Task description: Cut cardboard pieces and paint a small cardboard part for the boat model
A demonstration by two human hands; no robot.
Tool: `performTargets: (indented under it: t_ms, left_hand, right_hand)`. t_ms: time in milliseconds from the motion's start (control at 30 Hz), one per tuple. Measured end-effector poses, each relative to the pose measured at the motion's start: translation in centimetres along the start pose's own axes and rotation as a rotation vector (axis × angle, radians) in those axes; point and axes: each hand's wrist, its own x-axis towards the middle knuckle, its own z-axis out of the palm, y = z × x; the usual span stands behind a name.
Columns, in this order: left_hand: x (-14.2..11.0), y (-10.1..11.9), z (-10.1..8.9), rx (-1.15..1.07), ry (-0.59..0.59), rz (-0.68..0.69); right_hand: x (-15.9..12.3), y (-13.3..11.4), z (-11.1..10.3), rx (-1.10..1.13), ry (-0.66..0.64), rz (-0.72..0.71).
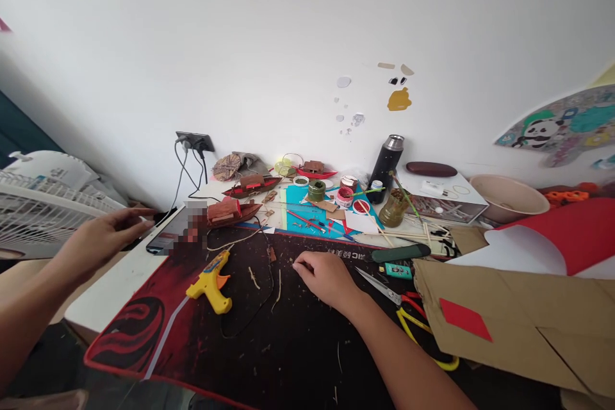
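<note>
Phone (pixel 164 236) at table's (pixel 103 298) left side, beside left hand (pixel 106 234): probably light, stiff, slick, fragile; take long edges. Left fingers: can't tell; right hand's (pixel 327 275) curled together

From my remote seat I see a flask (pixel 385 163) near the wall (pixel 269 45), a bowl (pixel 509 202) beside a box (pixel 414 184).

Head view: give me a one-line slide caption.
Right hand over a dark mat with a yellow glue gun, left hand near a phone, model boats behind.
</note>
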Motion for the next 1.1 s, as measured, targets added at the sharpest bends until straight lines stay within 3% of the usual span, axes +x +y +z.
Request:
performTargets:
  t_ms: [167, 233, 333, 467, 633, 800, 933, 1100]
  left_hand:
    - [-6.0, 3.0, 2.7, -0.074, -0.156, 0.138]
    - [-7.8, 3.9, 4.3, -0.035, -0.209, 0.358]
    - [-9.8, 4.5, 6.5, 0.105, -0.191, 0.737]
    - [-11.4, 4.6, 8.8, 0.248, -0.164, 1.011]
    - [-11.3, 5.3, 10.1, 0.281, -0.188, 1.044]
    - [-9.3, 8.5, 10.4, 0.305, -0.231, 1.076]
    - [-7.7, 10.7, 11.8, 0.378, -0.291, 1.103]
    - [-6.2, 11.1, 13.2, 0.371, -0.425, 1.076]
  right_hand:
    - [0.0, 0.0, -0.1, -0.018, -0.004, 0.001]
    - [0.0, -0.1, -0.2, -0.027, -0.006, 0.001]
    - [0.0, -0.1, -0.2, -0.039, -0.011, 0.001]
    - [0.0, -0.1, -0.2, -0.045, -0.019, -0.008]
    - [0.0, 0.0, -0.1, -0.046, -0.018, -0.021]
    - [0.1, 0.1, -0.1, -0.051, -0.02, -0.024]
    - [0.1, 0.1, -0.2, -0.052, -0.021, -0.023]
    - [0.1, -0.1, -0.4, -0.06, -0.041, -0.022]
